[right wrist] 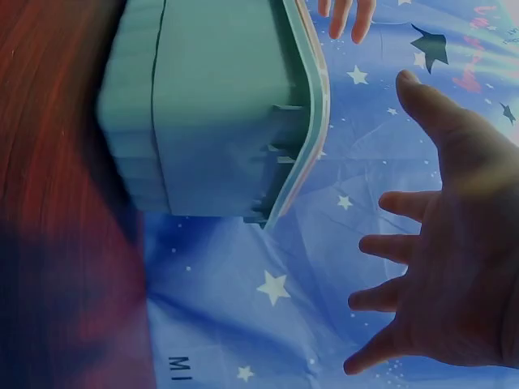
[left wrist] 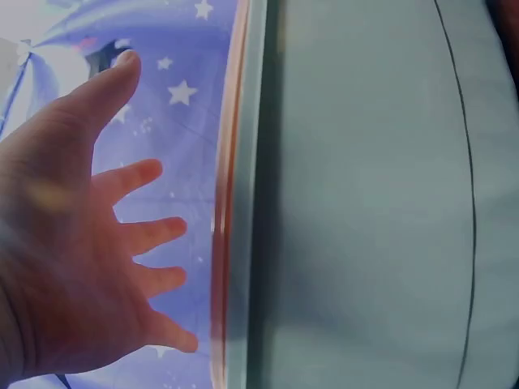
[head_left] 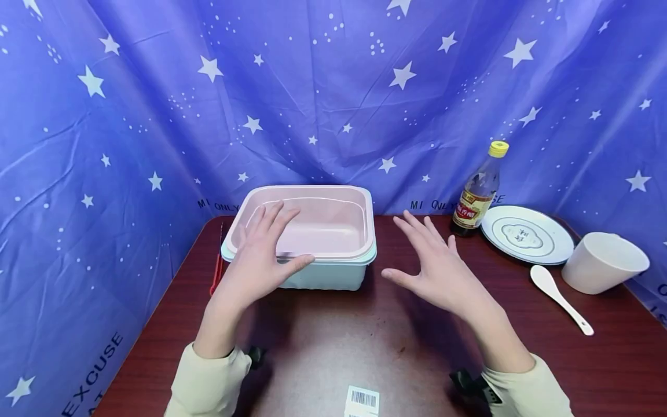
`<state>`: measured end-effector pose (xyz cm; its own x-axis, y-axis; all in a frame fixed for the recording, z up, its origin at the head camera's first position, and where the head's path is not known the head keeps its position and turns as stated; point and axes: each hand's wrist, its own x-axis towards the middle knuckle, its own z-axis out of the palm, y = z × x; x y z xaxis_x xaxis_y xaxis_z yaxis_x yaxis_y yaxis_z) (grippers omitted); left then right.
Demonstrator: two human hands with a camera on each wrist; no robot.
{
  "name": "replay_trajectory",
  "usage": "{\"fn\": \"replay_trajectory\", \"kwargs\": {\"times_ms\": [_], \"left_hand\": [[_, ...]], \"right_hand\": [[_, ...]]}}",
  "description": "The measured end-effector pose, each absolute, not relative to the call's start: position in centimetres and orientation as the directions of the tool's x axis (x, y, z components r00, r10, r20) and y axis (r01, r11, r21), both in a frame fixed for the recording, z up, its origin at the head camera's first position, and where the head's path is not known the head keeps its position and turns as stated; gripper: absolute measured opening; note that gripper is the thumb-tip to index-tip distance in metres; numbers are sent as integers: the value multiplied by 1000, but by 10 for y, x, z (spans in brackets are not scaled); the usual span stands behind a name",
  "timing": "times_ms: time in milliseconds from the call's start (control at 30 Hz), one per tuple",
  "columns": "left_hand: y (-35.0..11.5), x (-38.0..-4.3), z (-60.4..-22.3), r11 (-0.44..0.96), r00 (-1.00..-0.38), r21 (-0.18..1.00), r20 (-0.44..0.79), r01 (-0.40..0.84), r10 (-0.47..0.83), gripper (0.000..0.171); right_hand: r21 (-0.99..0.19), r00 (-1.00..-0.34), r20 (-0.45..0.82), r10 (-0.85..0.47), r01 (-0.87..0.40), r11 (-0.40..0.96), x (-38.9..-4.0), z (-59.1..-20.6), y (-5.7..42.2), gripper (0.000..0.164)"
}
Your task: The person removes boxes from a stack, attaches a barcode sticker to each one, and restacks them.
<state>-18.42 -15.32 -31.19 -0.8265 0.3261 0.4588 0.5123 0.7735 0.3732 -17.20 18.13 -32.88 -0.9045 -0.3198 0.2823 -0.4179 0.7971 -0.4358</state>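
Two nested plastic tubs stand at the back of the table: a pink one (head_left: 312, 244) set inside a pale green one (head_left: 323, 277). My left hand (head_left: 260, 255) hovers over the near left part of the tubs, fingers spread and holding nothing. In the left wrist view that hand (left wrist: 89, 219) is beside the rim, its palm and spread fingers showing. My right hand (head_left: 440, 269) is raised to the right of the tubs, apart from them, with fingers spread and nothing in it. The right wrist view shows this hand (right wrist: 438, 235) facing the green tub's side (right wrist: 219, 113).
At the right stand a sauce bottle (head_left: 474, 200) with a yellow cap, white plates (head_left: 547, 231), a white mug (head_left: 594, 269) and a white spoon (head_left: 557, 295). A red-handled tool (head_left: 216, 275) lies left of the tubs. A barcode label (head_left: 363, 399) is at the front. A starry blue curtain (head_left: 323, 75) hangs behind.
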Motion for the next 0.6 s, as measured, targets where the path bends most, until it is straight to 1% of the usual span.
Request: {"fn": "replay_trajectory", "kwargs": {"times_ms": [267, 600], "left_hand": [[-169, -194, -318, 766, -839, 418, 465, 489, 282, 81], [-193, -206, -326, 772, -891, 496, 409, 398, 196, 78]], "right_hand": [[-476, -919, 230, -321, -393, 786, -187, -336, 169, 100], [-525, -925, 189, -331, -380, 762, -199, -345, 155, 103]]}}
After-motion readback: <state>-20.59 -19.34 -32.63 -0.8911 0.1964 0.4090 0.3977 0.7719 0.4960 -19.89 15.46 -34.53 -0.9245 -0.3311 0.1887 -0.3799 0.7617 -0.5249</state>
